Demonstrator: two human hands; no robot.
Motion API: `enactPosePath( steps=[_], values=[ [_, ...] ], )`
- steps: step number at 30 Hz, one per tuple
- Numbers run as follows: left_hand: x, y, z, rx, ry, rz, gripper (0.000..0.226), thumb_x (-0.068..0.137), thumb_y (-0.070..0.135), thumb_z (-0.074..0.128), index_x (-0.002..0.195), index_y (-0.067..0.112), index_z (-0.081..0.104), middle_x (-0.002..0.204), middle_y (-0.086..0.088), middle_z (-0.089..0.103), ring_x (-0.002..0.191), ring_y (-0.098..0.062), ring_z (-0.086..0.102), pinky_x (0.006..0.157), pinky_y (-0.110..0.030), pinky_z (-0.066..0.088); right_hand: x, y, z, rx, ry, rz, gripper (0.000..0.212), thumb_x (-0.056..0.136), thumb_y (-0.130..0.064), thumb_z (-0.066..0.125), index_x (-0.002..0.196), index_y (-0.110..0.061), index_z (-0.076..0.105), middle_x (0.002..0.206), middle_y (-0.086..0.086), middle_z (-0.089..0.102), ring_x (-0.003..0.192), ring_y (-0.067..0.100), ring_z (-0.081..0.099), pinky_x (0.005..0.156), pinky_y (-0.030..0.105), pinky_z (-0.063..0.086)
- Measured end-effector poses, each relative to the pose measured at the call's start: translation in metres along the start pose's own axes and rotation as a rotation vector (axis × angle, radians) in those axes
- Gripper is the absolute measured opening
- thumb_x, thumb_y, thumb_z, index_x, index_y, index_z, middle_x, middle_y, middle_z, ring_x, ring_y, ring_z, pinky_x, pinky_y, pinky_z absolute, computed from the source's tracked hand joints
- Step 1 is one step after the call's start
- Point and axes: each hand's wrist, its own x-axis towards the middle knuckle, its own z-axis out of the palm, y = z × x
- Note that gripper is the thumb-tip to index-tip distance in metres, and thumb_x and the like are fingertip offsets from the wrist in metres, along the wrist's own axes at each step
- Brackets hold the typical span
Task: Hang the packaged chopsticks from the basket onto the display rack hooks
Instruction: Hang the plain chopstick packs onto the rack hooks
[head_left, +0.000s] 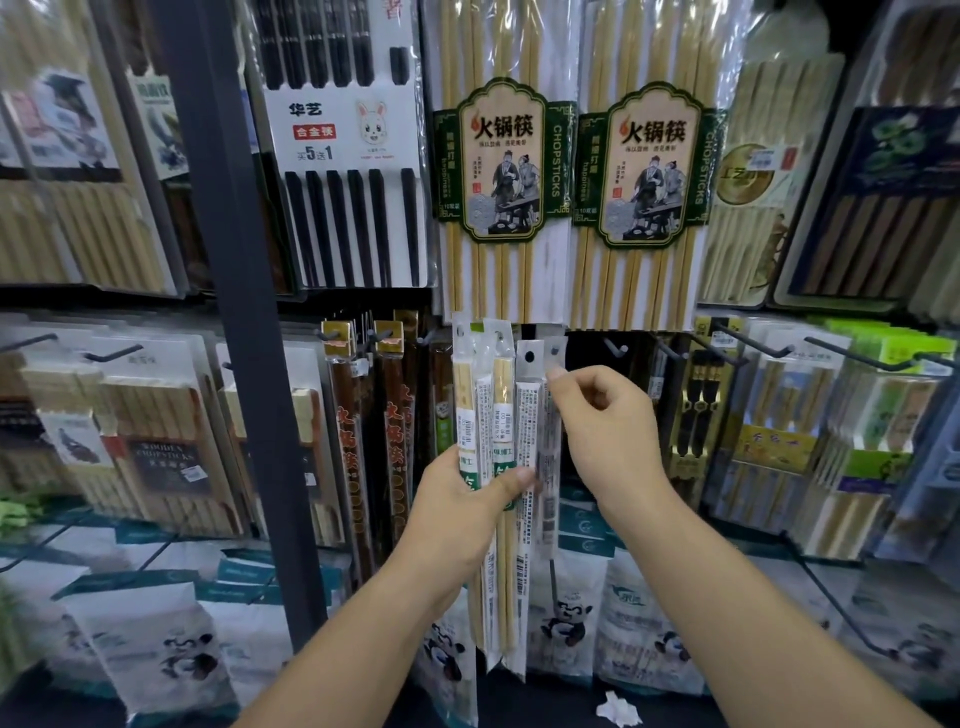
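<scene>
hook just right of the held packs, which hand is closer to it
Right. The right hand pinches a pack top just below and left of the hook; the left hand grips the packs lower down, farther left.

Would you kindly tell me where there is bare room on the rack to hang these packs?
The free spot is the dark gap with a bare-looking hook, between your right hand and the black chopsticks. Left of the packs in your left hand, the brown chopsticks crowd their hooks.
</scene>
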Motion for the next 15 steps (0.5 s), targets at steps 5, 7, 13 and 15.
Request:
enactPosePath(
  steps=[5, 7, 13, 15],
  values=[
    [-0.002, 0.001, 0.002, 0.009, -0.041, 0.002, 0.024, 0.095, 0.016, 0.074, 0.115, 0.028, 0.068, 0.106, 0.017, 0.078, 0.098, 0.0, 0.073, 0.075, -0.009, 0.054, -0.005, -0.009, 0.005, -0.02, -0.084, -0.093, 0.019, 0.097, -0.028, 0.066, 0.08, -0.024, 0.071, 0.075, -0.009, 0.069, 0.067, -0.002, 0.06, 0.061, 0.009, 0.046],
    [-0.003, 0.003, 0.002, 0.0, -0.036, -0.011, 0.024, 0.095, 0.015, 0.073, 0.116, 0.026, 0.069, 0.108, 0.012, 0.078, 0.101, -0.003, 0.073, 0.08, -0.014, 0.056, -0.001, -0.01, 0.005, -0.004, -0.062, -0.069, 0.021, 0.098, -0.025, 0.064, 0.078, -0.02, 0.07, 0.066, -0.006, 0.063, 0.06, -0.001, 0.054, 0.057, 0.01, 0.044],
    [0.002, 0.001, -0.002, -0.06, 0.031, -0.054, 0.021, 0.098, 0.011, 0.069, 0.114, 0.024, 0.069, 0.104, 0.007, 0.079, 0.093, -0.009, 0.074, 0.069, -0.015, 0.056, 0.012, -0.009, 0.002, 0.067, -0.006, 0.049, 0.031, 0.101, -0.026, 0.058, 0.078, -0.007, 0.065, 0.062, -0.004, 0.058, 0.06, 0.007, 0.047, 0.057, 0.017, 0.042],
    [0.002, 0.0, -0.002, -0.069, 0.02, -0.063, 0.021, 0.097, 0.014, 0.07, 0.114, 0.026, 0.068, 0.106, 0.008, 0.078, 0.094, -0.01, 0.074, 0.071, -0.02, 0.058, 0.013, -0.009, 0.003, 0.058, 0.002, 0.057, 0.033, 0.101, -0.027, 0.058, 0.078, -0.005, 0.065, 0.078, 0.01, 0.069, 0.065, 0.009, 0.053, 0.061, 0.023, 0.043]
  ],
)
